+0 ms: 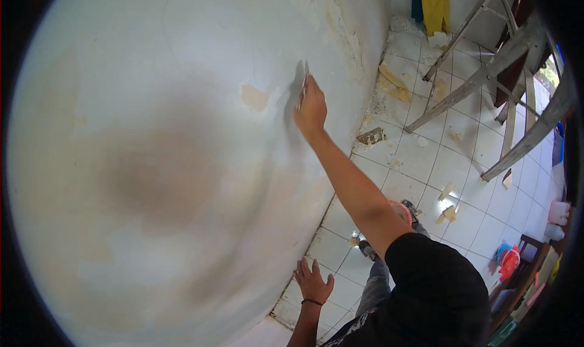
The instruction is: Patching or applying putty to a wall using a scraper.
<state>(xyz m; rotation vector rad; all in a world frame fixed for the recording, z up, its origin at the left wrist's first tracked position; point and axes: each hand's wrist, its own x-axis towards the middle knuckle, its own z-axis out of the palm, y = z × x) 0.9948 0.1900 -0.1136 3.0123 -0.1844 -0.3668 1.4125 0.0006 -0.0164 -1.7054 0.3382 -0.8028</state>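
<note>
My right hand (312, 111) is raised with the arm outstretched, closed around a thin flat scraper-like tool (305, 81) seen nearly edge-on. The tool is at the white wall (201, 49) and casts a shadow on it; its exact kind is hard to make out. A beige bare patch (254, 97) shows on the wall left of this hand. Lower down, my left hand (313, 284), with a dark band at the wrist, has its fingers spread and holds nothing. It is close to the wall's lower part, but whether it touches cannot be told.
A worn ladder-like stand (480, 82) stands on the tiled floor (441, 164) at the upper right. Peeled flakes (447, 215) and a broken chunk (371, 136) lie about. Near my feet is a round pinkish-rimmed container (400, 208). A red bag (509, 263) is at the right.
</note>
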